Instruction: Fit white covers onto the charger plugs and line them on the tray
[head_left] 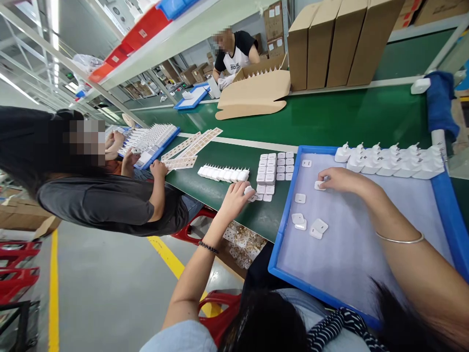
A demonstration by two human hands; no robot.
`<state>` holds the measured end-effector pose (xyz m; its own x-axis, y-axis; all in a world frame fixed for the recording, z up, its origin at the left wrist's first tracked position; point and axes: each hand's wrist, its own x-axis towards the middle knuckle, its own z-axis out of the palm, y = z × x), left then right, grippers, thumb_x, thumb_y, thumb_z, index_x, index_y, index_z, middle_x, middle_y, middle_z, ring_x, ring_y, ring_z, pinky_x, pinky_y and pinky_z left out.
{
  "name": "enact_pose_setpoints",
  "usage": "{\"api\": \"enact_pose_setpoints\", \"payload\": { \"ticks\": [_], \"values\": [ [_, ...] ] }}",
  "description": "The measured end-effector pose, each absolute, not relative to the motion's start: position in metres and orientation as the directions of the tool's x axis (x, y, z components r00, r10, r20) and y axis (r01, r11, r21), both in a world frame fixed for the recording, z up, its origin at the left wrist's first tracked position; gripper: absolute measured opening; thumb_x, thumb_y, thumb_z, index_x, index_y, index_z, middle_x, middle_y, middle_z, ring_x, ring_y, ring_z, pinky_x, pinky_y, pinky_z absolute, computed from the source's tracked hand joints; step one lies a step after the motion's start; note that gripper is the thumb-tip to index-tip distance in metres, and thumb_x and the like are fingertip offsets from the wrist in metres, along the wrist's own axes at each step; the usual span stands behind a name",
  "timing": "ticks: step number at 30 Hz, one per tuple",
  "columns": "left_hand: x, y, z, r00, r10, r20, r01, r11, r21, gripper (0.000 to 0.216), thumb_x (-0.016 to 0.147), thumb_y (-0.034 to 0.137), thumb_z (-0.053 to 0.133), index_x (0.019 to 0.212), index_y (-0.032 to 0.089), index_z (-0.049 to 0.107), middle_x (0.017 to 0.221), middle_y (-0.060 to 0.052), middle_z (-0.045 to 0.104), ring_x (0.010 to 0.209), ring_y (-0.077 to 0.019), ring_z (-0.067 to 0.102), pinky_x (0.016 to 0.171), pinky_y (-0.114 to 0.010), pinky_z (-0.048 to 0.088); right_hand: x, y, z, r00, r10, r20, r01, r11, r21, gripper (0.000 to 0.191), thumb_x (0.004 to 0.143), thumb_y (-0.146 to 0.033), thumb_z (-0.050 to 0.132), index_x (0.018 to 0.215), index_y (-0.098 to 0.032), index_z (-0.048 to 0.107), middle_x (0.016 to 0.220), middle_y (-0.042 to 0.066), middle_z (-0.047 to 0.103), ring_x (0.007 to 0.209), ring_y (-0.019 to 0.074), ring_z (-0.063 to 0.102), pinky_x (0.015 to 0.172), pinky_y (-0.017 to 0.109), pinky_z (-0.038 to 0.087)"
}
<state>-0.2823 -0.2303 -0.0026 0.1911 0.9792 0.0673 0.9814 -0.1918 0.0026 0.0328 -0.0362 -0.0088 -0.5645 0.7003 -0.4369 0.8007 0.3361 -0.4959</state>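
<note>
Wht plug rows (395,164) nr R hand (336,179)

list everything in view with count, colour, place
Bench: one, green, centre
Large tray: one, blue, right
Smaller trays: two, blue, left and top centre
Plug adapters: many, white, trays and bench
Loose flat pieces: several, white, large tray
Stacked pieces: many, white, bench
Long strips: several, pale, bench
Open carton: one, brown, top centre
Upright boxes: four, brown, upper right
Cloth: one, blue, right post
Overhead bins: several, red and blue, upper left
Stools: several, red, lower left
Co-workers: two, dark or black-and-white tops, left and top centre
Left hand: one, bare, holding white piece by stack
Right hand: one, bare, holding flat piece, large tray
</note>
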Motion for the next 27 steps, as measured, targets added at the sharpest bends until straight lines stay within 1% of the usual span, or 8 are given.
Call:
{"api": "enact_pose_setpoints", "payload": {
  "ticks": [2, 4, 5, 7, 10, 14, 19, 27],
  "values": [
    [-0.268, -0.248, 0.002, 0.108, 0.986, 0.127, 0.939, -0.143, 0.312, 0.025, 0.095, 0.021, 0.056, 0.120, 0.021, 0.059, 0.131, -0.014, 0.059, 0.126, -0.0294, 0.052, 0.107, -0.047, 0.039, 0.032, -0.043, 0.004, -0.638, 0.674, -0.372, 0.716, 0.343, -0.608, 0.012, 0.088, -0.027, 0.059, 0.086, -0.020, 0.069, 0.094, 0.004, 0.067, 0.084, 0.0189, 0.059, 0.067, 0.028, 0.039],
    [-0.244, -0.264, 0.003, -0.029, 0.982, 0.186, 0.731, -0.106, 0.675, 0.030, 0.094, 0.027, 0.060, 0.123, 0.021, 0.052, 0.130, -0.013, 0.061, 0.122, -0.0256, 0.057, 0.105, -0.043, 0.043, 0.028, -0.058, 0.021, -0.754, 0.600, -0.267, 0.516, 0.290, -0.806, 0.018, 0.089, -0.034, 0.061, 0.086, -0.019, 0.069, 0.086, 0.003, 0.066, 0.078, 0.0163, 0.057, 0.067, 0.027, 0.040],
    [-0.230, -0.271, 0.001, -0.092, 0.975, 0.200, 0.577, -0.112, 0.809, 0.031, 0.094, 0.028, 0.061, 0.123, 0.022, 0.050, 0.132, -0.013, 0.060, 0.122, -0.0245, 0.057, 0.104, -0.042, 0.044, 0.025, -0.069, 0.031, -0.814, 0.541, -0.210, 0.382, 0.227, -0.896, 0.022, 0.089, -0.039, 0.063, 0.087, -0.019, 0.070, 0.080, 0.002, 0.064, 0.072, 0.0150, 0.055, 0.064, 0.026, 0.041],
    [-0.199, -0.282, -0.002, -0.172, 0.960, 0.223, 0.300, -0.164, 0.940, 0.032, 0.093, 0.031, 0.064, 0.119, 0.022, 0.048, 0.130, -0.012, 0.061, 0.119, -0.0233, 0.059, 0.101, -0.039, 0.047, 0.018, -0.094, 0.050, -0.896, 0.424, -0.127, 0.173, 0.070, -0.983, 0.030, 0.086, -0.046, 0.066, 0.090, -0.017, 0.070, 0.068, 0.000, 0.059, 0.061, 0.0126, 0.051, 0.055, 0.025, 0.039],
    [-0.158, -0.293, -0.004, -0.231, 0.939, 0.253, 0.085, -0.240, 0.967, 0.039, 0.088, 0.041, 0.070, 0.116, 0.022, 0.051, 0.120, -0.009, 0.062, 0.110, -0.0218, 0.060, 0.095, -0.035, 0.048, 0.012, -0.131, 0.073, -0.930, 0.362, -0.054, 0.054, -0.009, -0.998, 0.027, 0.089, -0.041, 0.067, 0.097, -0.017, 0.074, 0.074, 0.001, 0.063, 0.058, 0.0099, 0.050, 0.051, 0.023, 0.039],
    [-0.133, -0.302, 0.011, -0.207, 0.951, 0.228, -0.029, -0.239, 0.971, 0.047, 0.089, 0.050, 0.067, 0.124, 0.023, 0.050, 0.117, -0.007, 0.058, 0.101, -0.0191, 0.056, 0.089, -0.031, 0.046, 0.017, -0.159, 0.089, -0.894, 0.448, -0.027, 0.035, 0.009, -0.999, 0.025, 0.089, -0.037, 0.070, 0.107, -0.021, 0.076, 0.079, 0.002, 0.067, 0.057, 0.0097, 0.052, 0.049, 0.022, 0.042],
    [-0.129, -0.308, 0.029, -0.130, 0.956, 0.263, 0.075, -0.255, 0.964, 0.048, 0.093, 0.050, 0.061, 0.131, 0.023, 0.047, 0.119, -0.007, 0.054, 0.101, -0.0198, 0.052, 0.091, -0.032, 0.044, 0.024, -0.173, 0.102, -0.838, 0.546, -0.014, 0.024, 0.012, -1.000, 0.020, 0.081, -0.036, 0.078, 0.097, -0.023, 0.080, 0.076, 0.003, 0.069, 0.055, 0.0108, 0.055, 0.046, 0.022, 0.045],
    [-0.123, -0.304, 0.039, -0.080, 0.929, 0.361, 0.184, -0.342, 0.921, 0.045, 0.096, 0.046, 0.058, 0.133, 0.024, 0.043, 0.116, -0.007, 0.053, 0.102, -0.0209, 0.053, 0.093, -0.034, 0.045, 0.025, -0.181, 0.106, -0.839, 0.545, -0.011, 0.019, 0.009, -1.000, 0.015, 0.080, -0.038, 0.079, 0.091, -0.027, 0.081, 0.070, 0.001, 0.066, 0.053, 0.0096, 0.054, 0.044, 0.020, 0.044]
  ]
}}
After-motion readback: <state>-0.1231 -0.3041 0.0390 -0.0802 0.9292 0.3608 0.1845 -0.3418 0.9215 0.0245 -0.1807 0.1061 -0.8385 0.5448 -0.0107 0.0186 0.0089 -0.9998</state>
